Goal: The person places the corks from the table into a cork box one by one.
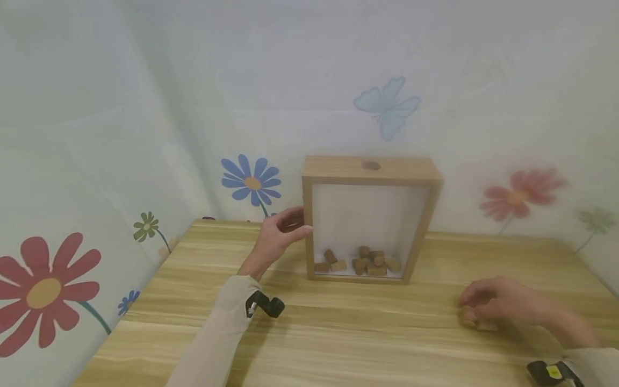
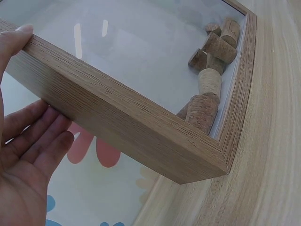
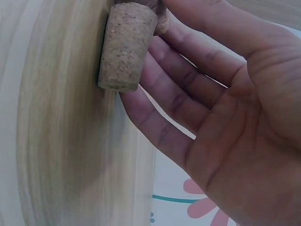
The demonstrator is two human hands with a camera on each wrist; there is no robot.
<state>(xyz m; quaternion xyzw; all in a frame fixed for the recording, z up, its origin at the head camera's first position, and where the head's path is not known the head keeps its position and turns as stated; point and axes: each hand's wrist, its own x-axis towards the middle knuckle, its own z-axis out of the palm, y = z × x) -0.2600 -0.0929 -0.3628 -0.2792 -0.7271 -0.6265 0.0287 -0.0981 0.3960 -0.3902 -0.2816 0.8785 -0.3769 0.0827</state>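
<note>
A wooden shadow-box frame [image 1: 374, 181] stands upright on the table, with a clear front and an oval hole [image 1: 371, 165] in its top. Inside, several wine corks [image 1: 376, 270] lie along the bottom. My left hand [image 1: 276, 239] grips the frame's left side, the thumb on its front edge and the fingers behind, as the left wrist view shows. Low over the table on the right, my right hand [image 1: 510, 301] pinches a cork [image 3: 163, 22] between thumb and fingers; the hand hides most of it. Another cork [image 3: 127, 47] is right at the fingers.
The wood-grain table [image 1: 338, 333] meets a white cloth backdrop [image 1: 169, 80] printed with flowers and a butterfly [image 1: 388, 107]. Black camera mounts sit on the left wrist [image 1: 263, 305] and the right wrist [image 1: 553, 372].
</note>
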